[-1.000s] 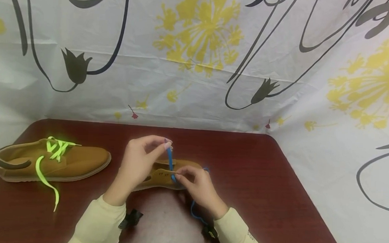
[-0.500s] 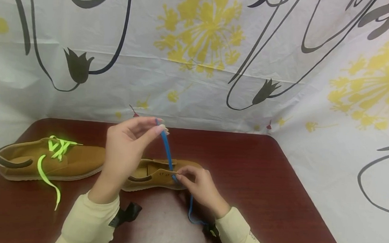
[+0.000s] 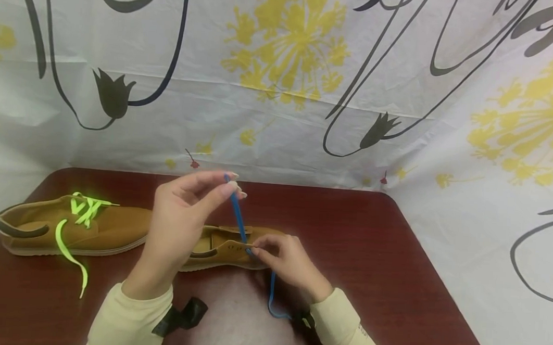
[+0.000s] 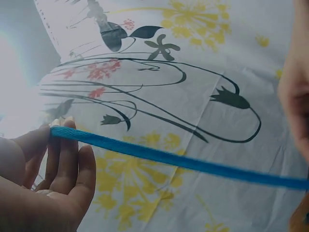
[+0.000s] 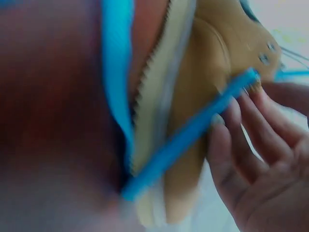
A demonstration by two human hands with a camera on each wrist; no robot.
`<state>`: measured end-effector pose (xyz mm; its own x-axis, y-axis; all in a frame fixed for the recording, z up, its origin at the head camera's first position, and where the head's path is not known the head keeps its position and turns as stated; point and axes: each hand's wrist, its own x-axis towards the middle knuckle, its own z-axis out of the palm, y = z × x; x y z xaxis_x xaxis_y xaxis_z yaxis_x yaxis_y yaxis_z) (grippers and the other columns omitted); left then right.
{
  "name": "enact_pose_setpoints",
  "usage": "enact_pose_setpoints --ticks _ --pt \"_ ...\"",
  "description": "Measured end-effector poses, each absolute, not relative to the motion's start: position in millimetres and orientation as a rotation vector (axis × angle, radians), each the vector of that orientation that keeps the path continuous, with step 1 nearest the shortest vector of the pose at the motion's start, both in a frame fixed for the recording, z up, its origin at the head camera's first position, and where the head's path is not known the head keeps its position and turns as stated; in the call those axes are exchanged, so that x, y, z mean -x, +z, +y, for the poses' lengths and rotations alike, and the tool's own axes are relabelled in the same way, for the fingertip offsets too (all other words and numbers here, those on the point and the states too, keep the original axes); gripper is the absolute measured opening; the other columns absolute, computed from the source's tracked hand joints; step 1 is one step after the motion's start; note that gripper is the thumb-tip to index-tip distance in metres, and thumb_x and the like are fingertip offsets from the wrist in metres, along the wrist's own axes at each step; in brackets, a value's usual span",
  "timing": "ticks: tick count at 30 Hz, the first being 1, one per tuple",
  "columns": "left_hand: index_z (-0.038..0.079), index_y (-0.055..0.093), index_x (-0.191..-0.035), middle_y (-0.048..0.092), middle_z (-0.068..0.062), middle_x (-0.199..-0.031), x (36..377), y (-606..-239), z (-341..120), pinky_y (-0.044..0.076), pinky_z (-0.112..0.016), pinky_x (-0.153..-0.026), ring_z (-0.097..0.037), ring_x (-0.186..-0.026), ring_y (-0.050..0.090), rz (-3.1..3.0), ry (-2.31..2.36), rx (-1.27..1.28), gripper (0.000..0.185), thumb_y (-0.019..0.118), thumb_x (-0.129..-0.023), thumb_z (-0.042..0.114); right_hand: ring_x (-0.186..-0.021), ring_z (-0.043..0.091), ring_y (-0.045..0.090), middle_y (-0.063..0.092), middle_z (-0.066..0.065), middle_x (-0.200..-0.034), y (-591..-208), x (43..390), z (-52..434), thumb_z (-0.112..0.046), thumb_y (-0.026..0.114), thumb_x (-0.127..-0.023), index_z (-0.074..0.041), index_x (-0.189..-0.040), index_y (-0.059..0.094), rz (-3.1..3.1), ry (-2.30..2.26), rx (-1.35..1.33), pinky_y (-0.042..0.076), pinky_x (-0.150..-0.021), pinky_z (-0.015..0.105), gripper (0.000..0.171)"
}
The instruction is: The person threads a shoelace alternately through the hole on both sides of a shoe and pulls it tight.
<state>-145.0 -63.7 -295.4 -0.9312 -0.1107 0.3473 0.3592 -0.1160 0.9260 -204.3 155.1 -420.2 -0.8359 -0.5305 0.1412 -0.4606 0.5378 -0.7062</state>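
Note:
My left hand (image 3: 180, 225) pinches a flat blue shoelace (image 3: 238, 212) between thumb and fingers, above the table. From there the lace runs taut down to an eyelet of a tan shoe (image 3: 225, 253), as the left wrist view shows along the lace (image 4: 193, 163). My right hand (image 3: 290, 259) pinches the shoe's eyelet flap beside the lace. In the right wrist view, fingers of the right hand (image 5: 265, 159) sit at the flap where the blue lace (image 5: 193, 128) passes through. Two eyelets show bare there. The right hand hides part of the toe.
A second tan shoe (image 3: 118, 232) with neon yellow laces (image 3: 86, 212) stands at the left of the dark red table (image 3: 349, 223). A loop of blue lace hangs below my right hand. Behind the table hangs a white patterned sheet (image 3: 190, 116).
My left hand has risen and moved left with the blue lace, drawing a longer stretch out of the eyelet, then shifted slightly right. The right hand has stayed at the flap.

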Motion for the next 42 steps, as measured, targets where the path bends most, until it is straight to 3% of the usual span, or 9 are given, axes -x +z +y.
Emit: enact_pose_setpoints --ticks 5,11,16,22,26,31,42 --pt "0.004 0.074 -0.119 0.079 0.006 -0.098 150.7 -309.6 -61.6 0.055 -0.027 -0.098 -0.018 -0.090 0.077 -1.936 -2.164 0.203 0.030 0.074 -0.093 0.018 -0.082 0.003 0.069 0.077 -0.006 -0.094 -412.4 222.4 157.1 -0.020 0.067 -0.098 -0.015 -0.103 0.078 2.666 -1.161 0.958 0.058 -0.075 0.025 0.012" --pt "0.003 0.076 -0.104 0.079 0.002 -0.090 162.3 -326.0 -58.4 0.060 -0.029 -0.084 -0.018 -0.087 0.076 -2.062 -2.135 0.164 0.025 0.077 -0.091 0.024 -0.081 0.005 0.069 0.077 -0.006 -0.097 -411.3 237.8 151.4 -0.013 0.072 -0.094 -0.016 -0.105 0.078 2.790 -1.118 0.975 0.057 -0.074 0.022 0.012" --pt "0.003 0.074 -0.100 0.079 -0.007 -0.096 171.1 -337.9 -58.0 0.060 -0.029 -0.081 -0.020 -0.089 0.077 -2.144 -2.150 0.207 0.022 0.075 -0.093 0.024 -0.095 0.009 0.071 0.076 -0.004 -0.103 -418.9 242.0 149.3 -0.011 0.076 -0.090 -0.016 -0.110 0.077 2.822 -1.011 1.035 0.058 -0.085 0.027 0.021" --pt "0.003 0.074 -0.110 0.078 -0.013 -0.106 180.7 -354.0 -57.3 0.061 -0.037 -0.086 -0.024 -0.092 0.078 -2.364 -2.074 0.219 0.020 0.070 -0.096 0.017 -0.107 0.015 0.068 0.076 -0.005 -0.113 -430.8 242.8 145.5 -0.015 0.077 -0.090 -0.019 -0.116 0.076 2.890 -0.920 1.125 0.054 -0.095 0.035 0.027" --pt "0.003 0.075 -0.108 0.078 -0.013 -0.100 186.5 -368.1 -55.1 0.060 -0.035 -0.081 -0.023 -0.089 0.078 -2.518 -1.960 0.225 0.018 0.070 -0.096 0.016 -0.101 0.012 0.066 0.077 -0.009 -0.106 -436.0 243.0 144.0 -0.019 0.073 -0.094 -0.024 -0.112 0.077 2.918 -0.956 1.104 0.055 -0.089 0.032 0.019" --pt "0.005 0.078 -0.100 0.079 -0.009 -0.091 186.9 -380.0 -51.9 0.058 -0.029 -0.077 -0.015 -0.082 0.076 -2.634 -1.808 0.159 0.013 0.070 -0.095 0.014 -0.099 0.011 0.066 0.077 -0.009 -0.101 -439.3 245.2 144.1 -0.020 0.069 -0.097 -0.022 -0.105 0.079 2.920 -0.998 1.090 0.055 -0.088 0.031 0.012" --pt "0.005 0.080 -0.101 0.078 -0.003 -0.078 185.0 -388.6 -42.3 0.056 -0.027 -0.071 -0.011 -0.074 0.075 -2.663 -1.674 -0.030 0.015 0.072 -0.092 0.016 -0.089 0.010 0.069 0.077 -0.004 -0.103 -444.4 254.0 138.4 -0.023 0.064 -0.100 -0.020 -0.109 0.077 2.823 -1.157 0.875 0.055 -0.081 0.029 0.016"
